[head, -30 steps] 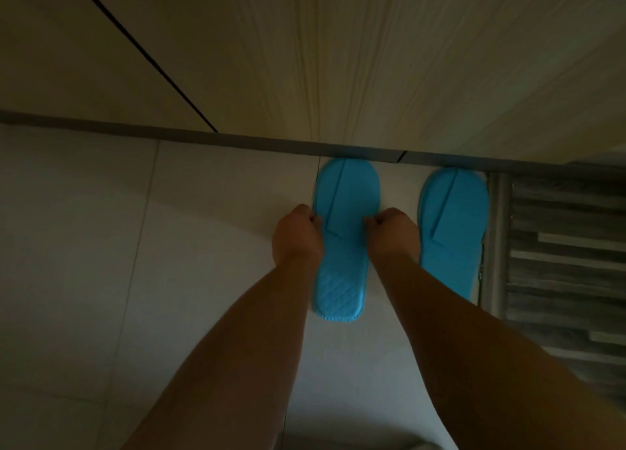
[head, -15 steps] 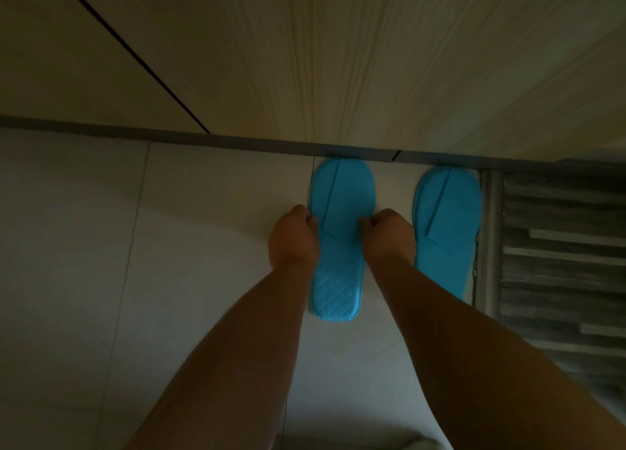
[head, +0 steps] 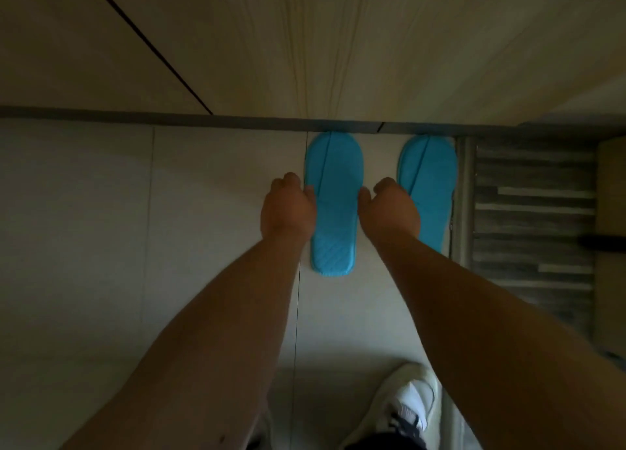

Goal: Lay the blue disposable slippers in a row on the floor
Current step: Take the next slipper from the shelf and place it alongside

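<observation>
Two blue disposable slippers lie flat on the pale tiled floor, toes against the grey strip at the foot of the wooden wall. The left slipper (head: 333, 206) sits between my hands. The right slipper (head: 428, 182) lies parallel to it, a gap apart, partly hidden by my right wrist. My left hand (head: 288, 209) hovers at the left slipper's left edge and my right hand (head: 389, 212) at its right edge. Both thumbs reach its rims, the fingers are loosely curled, and neither hand grips anything.
A grey striped mat or grating (head: 531, 226) with a metal edge borders the right slipper on the right. My white shoe (head: 403, 405) stands at the bottom of the view. Pale floor tiles (head: 135, 229) stretch to the left along the wooden wall (head: 338, 50).
Both hands have loosened from pinching the left slipper's sides and risen slightly. The view has pulled back, so my shoe shows. The slippers have not moved.
</observation>
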Demonstrator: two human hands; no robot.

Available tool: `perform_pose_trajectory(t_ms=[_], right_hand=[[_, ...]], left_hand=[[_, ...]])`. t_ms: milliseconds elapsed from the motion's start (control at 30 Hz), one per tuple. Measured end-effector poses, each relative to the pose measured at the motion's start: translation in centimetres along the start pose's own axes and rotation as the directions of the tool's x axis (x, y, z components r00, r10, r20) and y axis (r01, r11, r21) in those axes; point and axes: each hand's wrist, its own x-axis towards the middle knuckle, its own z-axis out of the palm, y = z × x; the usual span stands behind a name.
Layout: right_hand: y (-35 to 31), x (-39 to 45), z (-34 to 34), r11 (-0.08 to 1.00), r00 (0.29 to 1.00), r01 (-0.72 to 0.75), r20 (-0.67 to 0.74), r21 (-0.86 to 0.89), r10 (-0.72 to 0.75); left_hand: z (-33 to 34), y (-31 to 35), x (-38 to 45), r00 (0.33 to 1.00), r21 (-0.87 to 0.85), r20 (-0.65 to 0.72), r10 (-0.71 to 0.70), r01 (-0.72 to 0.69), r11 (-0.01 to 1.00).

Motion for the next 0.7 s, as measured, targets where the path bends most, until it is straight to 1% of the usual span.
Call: perform_pose_trajectory(t_ms=[67,133,167,233,300,400,467,533,700], right_hand=[[0.0,-2.6,-1.9,0.997,0.997,0.064,-0.035,-0.053,-0.066],[0.0,-5.3,-4.0,0.976,0.985,0.156,-0.056,-0.15,-0.166],[-0.1,-6.8,-5.2,0.96,0.975,0.198,-0.061,-0.197,-0.213],[-0.4,-9.5,-7.4,0.926,0.962,0.247,-0.046,-0.284,-0.27],[-0.8,-12.1,-9.7,0.896,0.959,0.26,-0.01,-0.36,-0.282],[-1.6,-16.2,-13.5,0.858,0.951,0.282,0.01,-0.429,-0.308],[-1.9,-18.6,-15.9,0.845,0.953,0.27,0.004,-0.463,-0.303],[-2.0,-20.6,-17.8,0.854,0.962,0.226,-0.029,-0.469,-0.27],[-0.4,-25.1,-21.1,0.931,0.984,0.084,-0.116,-0.356,-0.134]], left_hand=[[-2.2,0.8,-2.5,0.992,0.164,0.007,0.126,-0.125,0.979],[-4.5,1.5,-5.2,0.96,0.328,0.028,0.277,-0.271,0.905],[-5.7,1.9,-6.6,0.944,0.376,0.047,0.327,-0.32,0.87],[-8.0,2.5,-8.9,0.926,0.432,0.09,0.367,-0.368,0.823],[-10.5,3.2,-11.2,0.913,0.481,0.127,0.387,-0.398,0.781],[-14.7,4.5,-14.8,0.873,0.533,0.182,0.453,-0.474,0.701],[-17.3,5.4,-16.6,0.839,0.54,0.207,0.502,-0.526,0.657],[-19.3,6.6,-18.1,0.808,0.54,0.221,0.546,-0.568,0.621],[-22.1,9.2,-21.0,0.726,0.554,0.336,0.6,-0.668,0.497]])
